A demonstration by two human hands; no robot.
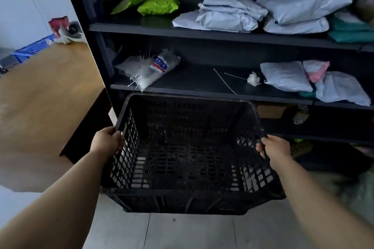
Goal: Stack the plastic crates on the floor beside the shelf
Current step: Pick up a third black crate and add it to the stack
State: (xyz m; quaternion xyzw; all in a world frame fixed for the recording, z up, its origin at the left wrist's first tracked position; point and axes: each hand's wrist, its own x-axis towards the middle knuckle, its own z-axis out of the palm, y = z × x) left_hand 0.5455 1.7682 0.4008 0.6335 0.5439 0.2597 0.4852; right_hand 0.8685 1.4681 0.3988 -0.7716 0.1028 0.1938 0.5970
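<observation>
My two forearms run in from the bottom corners; my left hand (108, 140) is closed on the left rim of the black crate (188, 153), my right hand (274, 147) closed on the right rim. The crate fills the lower middle, open side up, seemingly lifted off the tiled floor (182, 232). I judge this the carrying step; next I must find the other crates, unseen here. Beyond stands the shelf (202, 32), upper frame.
</observation>
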